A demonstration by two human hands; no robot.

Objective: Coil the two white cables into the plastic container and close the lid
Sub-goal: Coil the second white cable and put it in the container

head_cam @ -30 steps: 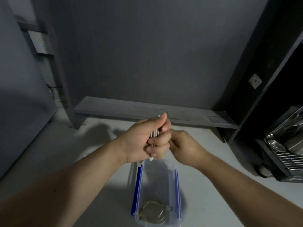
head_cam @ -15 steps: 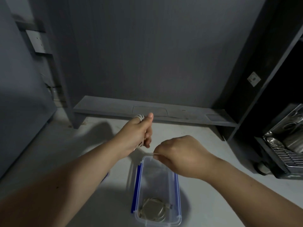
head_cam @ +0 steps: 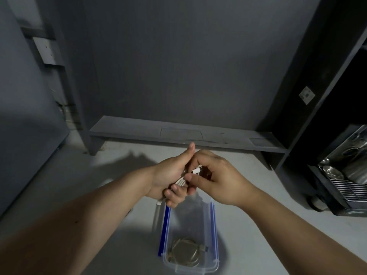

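A clear plastic container (head_cam: 215, 231) with blue side clips stands open on the grey surface below my hands. One white cable (head_cam: 185, 253) lies coiled in its near end. My left hand (head_cam: 170, 175) is shut around a bundle of white cable loops (head_cam: 181, 182) above the container's far end. My right hand (head_cam: 216, 175) pinches that cable's white plug end (head_cam: 196, 170) between thumb and fingers, right against the left hand. Most of the bundle is hidden in my left palm. No lid can be made out.
A low grey shelf (head_cam: 178, 133) runs along the back wall. To the right stands a dark cabinet (head_cam: 317, 96) with a metal rack (head_cam: 349, 175) of steel dishes. A wall socket (head_cam: 46, 49) sits high on the left.
My right hand had pulled away with a stretch of cable half a second ago; it has come back up against the left hand, bringing the plug end to the bundle.
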